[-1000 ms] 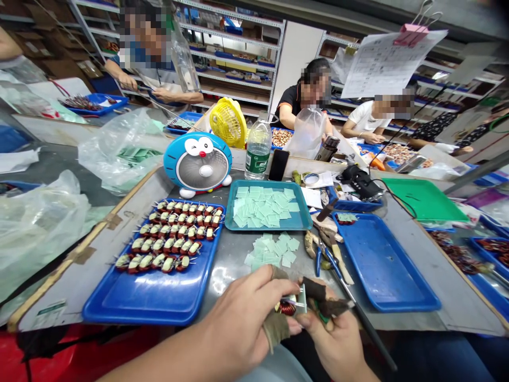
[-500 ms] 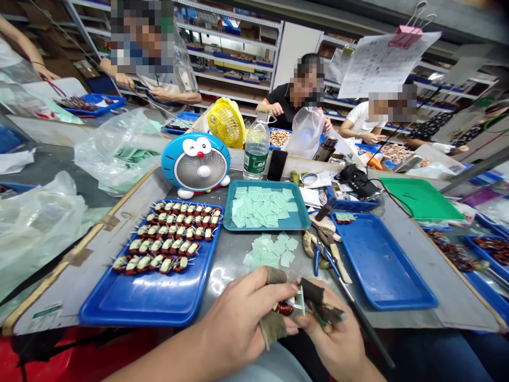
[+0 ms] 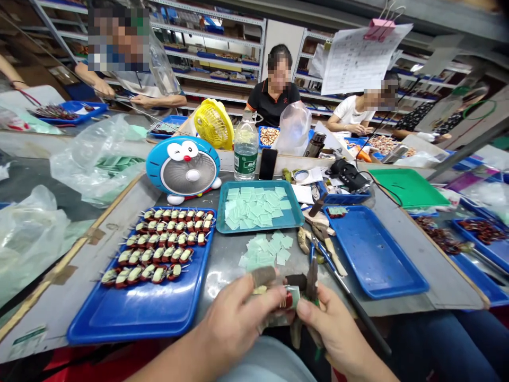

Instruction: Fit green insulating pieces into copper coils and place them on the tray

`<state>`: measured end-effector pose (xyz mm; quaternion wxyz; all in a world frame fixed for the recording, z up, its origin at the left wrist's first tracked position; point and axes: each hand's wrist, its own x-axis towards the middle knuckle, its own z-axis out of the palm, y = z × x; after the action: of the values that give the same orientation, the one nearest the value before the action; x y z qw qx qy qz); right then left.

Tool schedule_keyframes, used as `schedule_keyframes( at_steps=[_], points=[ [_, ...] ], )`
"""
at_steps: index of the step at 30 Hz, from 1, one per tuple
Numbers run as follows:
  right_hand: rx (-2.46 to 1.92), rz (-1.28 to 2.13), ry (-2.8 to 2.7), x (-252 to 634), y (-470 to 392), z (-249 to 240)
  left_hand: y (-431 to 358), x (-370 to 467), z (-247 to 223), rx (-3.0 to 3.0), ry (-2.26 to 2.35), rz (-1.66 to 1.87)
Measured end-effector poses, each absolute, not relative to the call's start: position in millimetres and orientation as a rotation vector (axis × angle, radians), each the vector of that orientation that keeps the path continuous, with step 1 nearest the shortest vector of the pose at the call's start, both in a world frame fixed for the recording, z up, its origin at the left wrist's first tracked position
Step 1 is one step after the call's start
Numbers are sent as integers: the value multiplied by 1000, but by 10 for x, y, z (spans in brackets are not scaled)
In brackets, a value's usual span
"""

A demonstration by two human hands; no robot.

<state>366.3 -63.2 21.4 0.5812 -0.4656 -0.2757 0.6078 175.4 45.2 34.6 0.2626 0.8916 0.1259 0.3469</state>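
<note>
Close in front of me, both hands hold one small copper-wire coil (image 3: 284,301) with a pale green sheet (image 3: 294,295) against its end. My left hand (image 3: 242,307) is closed around the coil, with worn wraps on some fingers. My right hand (image 3: 334,318) closes on the sheet end, its thumb pressed there. Dark, worn pieces (image 3: 312,278) stand among the right fingers; whether they are finger wraps or a tool I cannot tell. Just beyond my hands lies a loose pile of pale green sheets (image 3: 265,250). More sheets lie in the teal tray (image 3: 220,215).
Rows of coils with pale tops fill the far part of the left blue tray (image 3: 131,321). The right blue tray (image 3: 382,260) holds a few coils in its far corner. Pliers (image 3: 326,254) and a dark rod lie between. A cartoon-faced fan (image 3: 183,167) and water bottle (image 3: 245,148) stand behind.
My hands have turned the coil, so its red-brown winding and the green sheet show more plainly. The right fingers have shifted around it. The view has swung slightly right.
</note>
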Motion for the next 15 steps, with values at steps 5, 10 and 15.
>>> schedule_keyframes(
  at_steps=[5,10,15],
  points=[
    [-1170,1280,-667,3638,-677,176,437,1783,479,2211,443,737],
    [-1150,1283,-675,3673,-685,84,446,1812,626,2201,402,645],
    [-1150,1188,-679,3675,-690,49,446,1848,639,2286,432,581]
  ],
)
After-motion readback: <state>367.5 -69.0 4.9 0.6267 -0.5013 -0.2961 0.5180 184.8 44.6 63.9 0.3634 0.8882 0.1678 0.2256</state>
